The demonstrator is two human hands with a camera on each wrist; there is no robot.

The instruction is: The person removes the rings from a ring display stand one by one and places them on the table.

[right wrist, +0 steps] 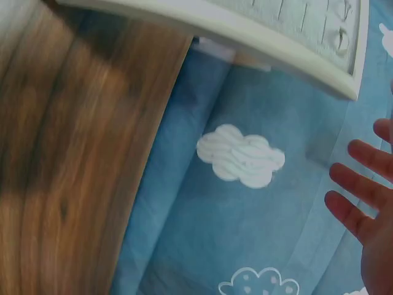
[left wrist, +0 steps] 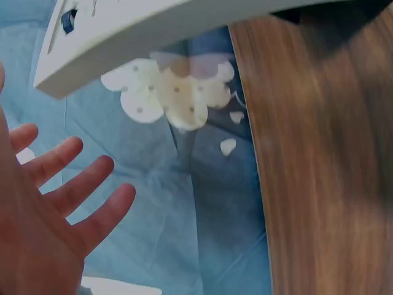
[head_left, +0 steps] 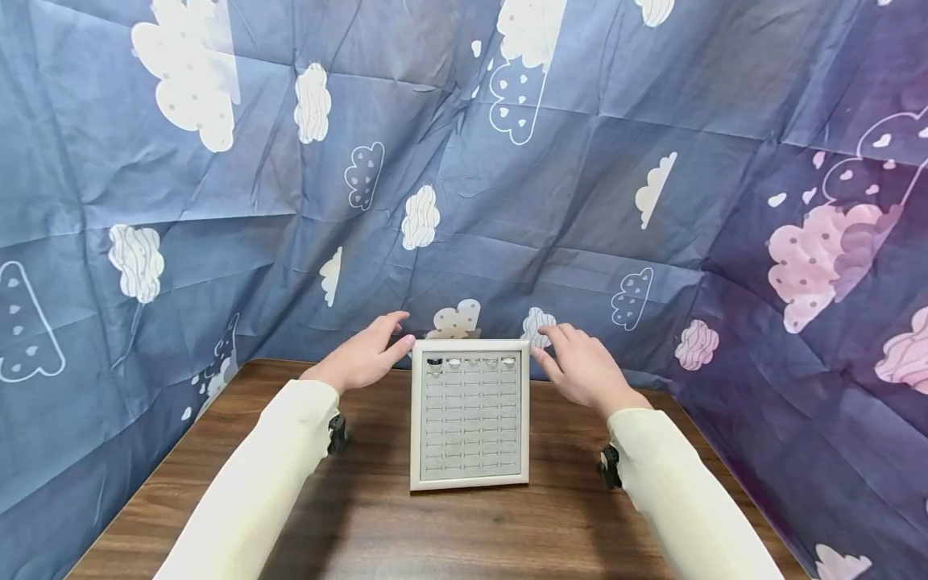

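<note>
A ring display board (head_left: 471, 435) with a white frame and grey slotted padding stands upright on the table. Along its top row sit a dark ring (head_left: 435, 362) and several silver-coloured rings (head_left: 509, 361). My left hand (head_left: 368, 354) is beside the board's upper left corner, fingers spread; the left wrist view shows a gap between those fingers (left wrist: 92, 178) and the frame. On the other side, my right hand (head_left: 583, 366) hovers near the upper right corner with its fingers extended. The right wrist view also shows these fingers (right wrist: 359, 184) apart from the frame. Neither hand holds anything.
The board stands on a brown wood-grain table (head_left: 464, 532). Behind the table and along both sides hangs a blue cloth (head_left: 464, 177) printed with clouds. Both sleeves are pale, with a small black device (head_left: 337, 435) at the left wrist and another black device (head_left: 611, 467) at the right.
</note>
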